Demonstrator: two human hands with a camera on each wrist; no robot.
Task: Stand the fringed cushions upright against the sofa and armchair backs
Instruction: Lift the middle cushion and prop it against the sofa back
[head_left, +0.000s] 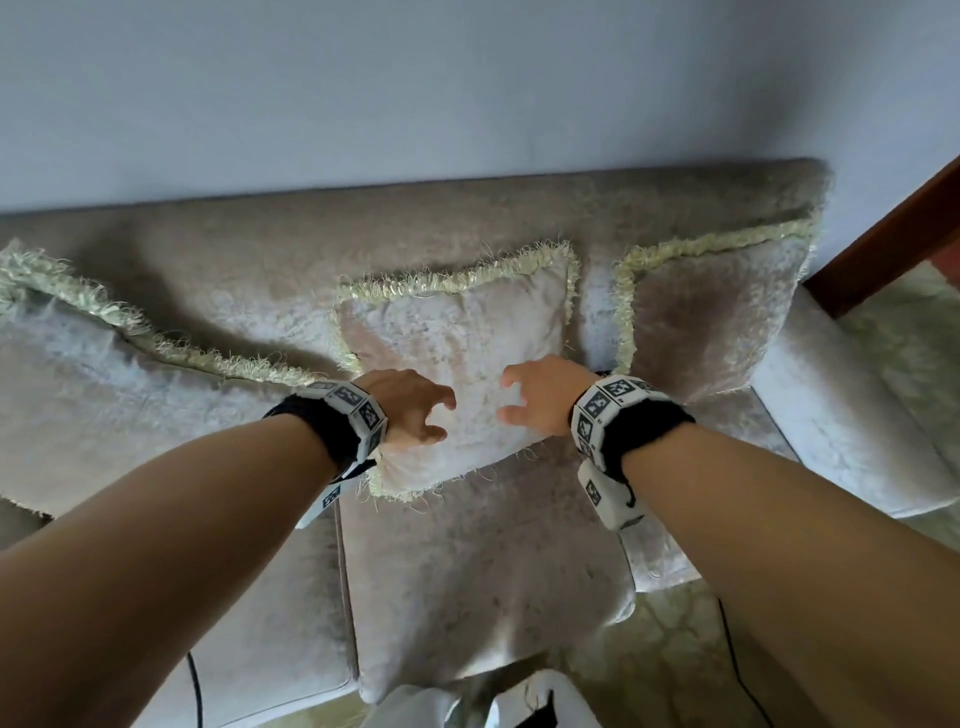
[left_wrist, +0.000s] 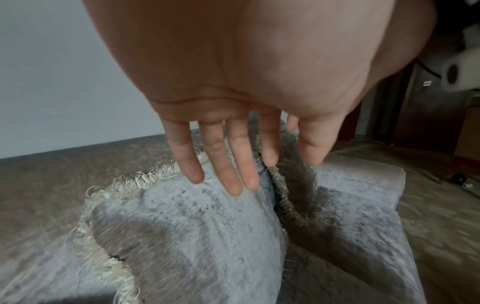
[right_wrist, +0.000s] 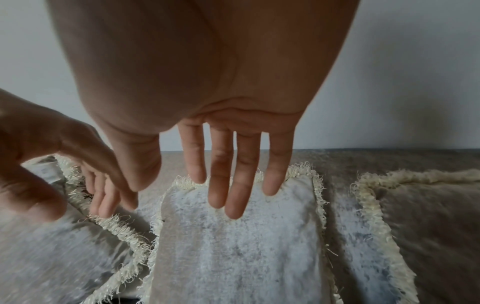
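Both hands (head_left: 415, 410) hover open over middle cushion (head_left: 457, 332).

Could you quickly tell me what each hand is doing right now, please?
Left hand: open, fingers spread over the middle cushion, holding nothing.
Right hand: open, likewise.

Bare forearms; black wristbands (head_left: 332, 431), white marker-printed blocks (head_left: 608, 405), thin black cables (head_left: 196, 691).

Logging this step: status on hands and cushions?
Left hand and right hand open, holding nothing. Middle cushion leaning on sofa back. Nothing in the way.
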